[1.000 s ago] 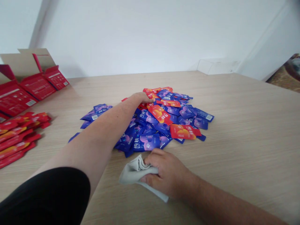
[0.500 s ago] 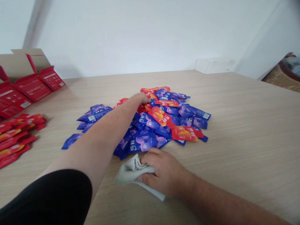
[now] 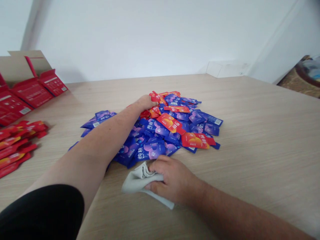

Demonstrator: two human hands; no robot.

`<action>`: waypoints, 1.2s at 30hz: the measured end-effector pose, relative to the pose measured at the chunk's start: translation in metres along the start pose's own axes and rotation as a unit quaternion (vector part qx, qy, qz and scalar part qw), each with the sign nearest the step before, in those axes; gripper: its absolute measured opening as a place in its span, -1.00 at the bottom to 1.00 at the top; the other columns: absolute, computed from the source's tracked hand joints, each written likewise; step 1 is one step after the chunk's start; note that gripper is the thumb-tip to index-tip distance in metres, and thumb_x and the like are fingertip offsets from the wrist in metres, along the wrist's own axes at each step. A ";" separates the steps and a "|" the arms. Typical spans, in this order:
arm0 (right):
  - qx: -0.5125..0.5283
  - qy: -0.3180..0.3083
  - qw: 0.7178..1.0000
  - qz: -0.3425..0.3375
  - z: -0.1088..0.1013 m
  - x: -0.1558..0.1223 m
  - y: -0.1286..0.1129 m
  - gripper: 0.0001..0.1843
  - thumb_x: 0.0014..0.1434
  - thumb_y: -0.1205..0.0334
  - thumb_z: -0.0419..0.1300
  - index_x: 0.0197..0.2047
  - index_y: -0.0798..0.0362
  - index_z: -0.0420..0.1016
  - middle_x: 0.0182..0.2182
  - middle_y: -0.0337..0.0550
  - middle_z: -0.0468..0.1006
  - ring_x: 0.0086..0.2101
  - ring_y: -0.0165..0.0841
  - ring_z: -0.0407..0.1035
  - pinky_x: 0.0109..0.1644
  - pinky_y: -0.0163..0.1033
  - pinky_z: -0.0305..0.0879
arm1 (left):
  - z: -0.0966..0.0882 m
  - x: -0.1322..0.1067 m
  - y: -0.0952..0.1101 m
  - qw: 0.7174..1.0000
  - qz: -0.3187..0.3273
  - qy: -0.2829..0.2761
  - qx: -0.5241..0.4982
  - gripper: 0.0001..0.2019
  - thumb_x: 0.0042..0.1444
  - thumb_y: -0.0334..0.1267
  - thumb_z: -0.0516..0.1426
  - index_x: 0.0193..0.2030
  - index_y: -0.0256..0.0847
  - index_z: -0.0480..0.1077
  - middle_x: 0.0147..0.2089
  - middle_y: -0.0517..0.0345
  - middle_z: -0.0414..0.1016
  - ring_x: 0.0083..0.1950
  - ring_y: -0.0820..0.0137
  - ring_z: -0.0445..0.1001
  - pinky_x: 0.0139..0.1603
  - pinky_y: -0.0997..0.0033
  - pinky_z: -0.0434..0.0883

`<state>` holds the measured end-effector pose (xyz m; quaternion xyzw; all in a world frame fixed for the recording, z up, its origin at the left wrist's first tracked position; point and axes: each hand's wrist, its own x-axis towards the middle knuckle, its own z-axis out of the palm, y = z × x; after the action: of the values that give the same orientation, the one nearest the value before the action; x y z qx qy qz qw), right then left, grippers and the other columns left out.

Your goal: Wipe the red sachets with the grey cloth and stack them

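A heap of small blue and red sachets (image 3: 172,128) lies in the middle of a light wooden table (image 3: 262,133). My left hand (image 3: 146,101) reaches across the heap to its far side, fingers curled around a red sachet (image 3: 155,97) that lifts from the pile. My right hand (image 3: 172,180) rests on the table just in front of the heap, closed on a crumpled grey cloth (image 3: 136,181).
A stack of red sachets (image 3: 17,145) lies at the left edge. Behind it stands an open red cardboard box (image 3: 30,88) with its flaps up. A white wall runs along the table's far edge. A dark round object (image 3: 308,71) shows at the far right.
My left hand has closed on a red sachet at the far side of the heap and tipped it up. My right hand with the cloth has edged slightly closer to the heap.
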<state>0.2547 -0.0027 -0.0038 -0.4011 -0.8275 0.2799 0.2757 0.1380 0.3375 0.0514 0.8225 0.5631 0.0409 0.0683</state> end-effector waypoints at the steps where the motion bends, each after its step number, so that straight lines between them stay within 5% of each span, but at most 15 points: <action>1: 0.000 -0.001 1.000 -0.001 -0.001 0.000 0.000 -0.67 0.29 -0.05 0.37 -0.12 0.05 0.56 -0.22 -0.11 0.58 -0.17 -0.24 0.44 -0.11 -0.20 0.29 | -0.004 0.000 -0.002 1.000 -0.013 0.016 -0.003 -0.34 0.18 0.27 0.18 0.14 -0.27 0.58 0.05 -0.26 0.67 0.11 0.00 0.61 0.08 0.17 0.51; 7: 0.014 0.013 1.000 -0.019 -0.001 0.001 0.000 -0.70 0.29 -0.02 0.38 -0.16 0.05 0.54 -0.23 -0.12 0.60 -0.18 -0.25 0.44 -0.11 -0.22 0.29 | -0.040 -0.003 -0.007 0.993 -0.041 0.106 -0.018 -0.43 0.18 0.16 0.23 0.07 -0.34 0.57 -0.02 -0.26 0.66 0.06 0.05 0.61 0.03 0.19 0.52; 13: 0.006 0.017 1.000 -0.020 0.000 -0.001 0.001 -0.68 0.28 -0.02 0.39 -0.10 0.05 0.57 -0.18 -0.10 0.62 -0.13 -0.23 0.46 -0.06 -0.20 0.32 | -0.097 -0.028 -0.007 0.968 -0.032 0.239 -0.070 -0.54 0.22 0.11 0.22 -0.09 -0.34 0.56 -0.22 -0.15 0.61 -0.08 0.13 0.59 -0.02 0.21 0.52; 17: 0.000 0.015 1.000 -0.022 -0.002 0.000 0.000 -0.68 0.29 0.00 0.39 -0.07 0.07 0.58 -0.17 -0.09 0.62 -0.12 -0.22 0.47 -0.05 -0.20 0.34 | -0.115 -0.062 -0.004 0.961 -0.025 0.233 -0.148 -0.49 0.21 0.17 0.24 -0.07 -0.35 0.54 -0.35 -0.02 0.55 -0.24 0.28 0.54 -0.17 0.28 0.49; 22: -0.007 0.012 0.999 -0.049 -0.002 0.000 -0.002 -0.70 0.30 0.03 0.38 -0.10 0.10 0.58 -0.18 -0.07 0.61 -0.14 -0.23 0.47 -0.05 -0.20 0.35 | -0.079 -0.116 0.008 0.962 -0.038 0.109 -0.248 -0.55 0.12 0.21 0.29 -0.18 -0.18 0.56 -0.38 0.03 0.60 -0.39 0.30 0.55 -0.37 0.33 0.47; 26: 0.002 -0.001 0.998 -0.067 -0.002 -0.001 -0.004 -0.72 0.29 0.05 0.39 -0.10 0.10 0.60 -0.18 -0.07 0.61 -0.13 -0.24 0.46 -0.04 -0.21 0.36 | -0.037 -0.146 0.017 0.966 -0.024 -0.005 -0.257 -0.57 0.13 0.20 0.28 -0.16 -0.16 0.57 -0.28 0.00 0.68 -0.30 0.23 0.63 -0.34 0.33 0.49; 31: -0.005 -0.017 0.998 -0.063 -0.004 0.000 -0.005 -0.73 0.32 0.05 0.37 -0.09 0.08 0.59 -0.17 -0.07 0.61 -0.11 -0.23 0.45 -0.02 -0.19 0.37 | -0.010 -0.157 0.018 0.999 -0.011 0.010 0.028 -0.43 0.11 0.32 0.23 -0.08 -0.18 0.58 -0.12 -0.18 0.68 0.00 -0.07 0.65 -0.07 0.16 0.52; 36: -0.006 -0.014 0.998 -0.066 -0.004 -0.001 -0.003 -0.73 0.32 0.04 0.36 -0.10 0.09 0.59 -0.17 -0.07 0.60 -0.11 -0.23 0.45 -0.02 -0.19 0.37 | -0.018 -0.162 -0.004 0.994 -0.005 0.058 0.088 -0.36 0.22 0.35 0.10 0.16 -0.12 0.52 0.14 -0.18 0.64 0.16 -0.08 0.59 0.10 0.09 0.49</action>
<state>0.2558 -0.0040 0.0010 -0.3434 -0.8578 0.2616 0.2790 0.0730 0.1895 0.0697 0.8186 0.5718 0.0389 -0.0368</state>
